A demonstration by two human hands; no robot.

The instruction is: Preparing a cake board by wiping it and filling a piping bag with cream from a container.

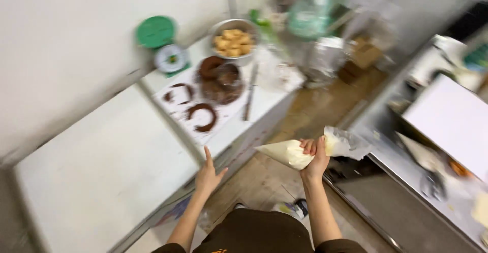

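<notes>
My right hand (314, 157) grips a clear piping bag (290, 153) filled with white cream, its tip pointing left and its loose plastic end (348, 142) flaring out to the right. My left hand (208, 174) is open with fingers spread, hovering at the front edge of the white counter (101, 166) and holding nothing. Further along the counter lie round chocolate cake layers (219, 80) and two dark cake rings (201, 116) on a white sheet. The picture is blurred.
A green kitchen scale (162, 44) and a metal bowl of yellowish pieces (234, 42) stand at the back of the counter. A long knife (249, 93) lies beside the cakes. A steel worktable (406, 161) with a white board (452, 121) is on the right. Brown floor lies between.
</notes>
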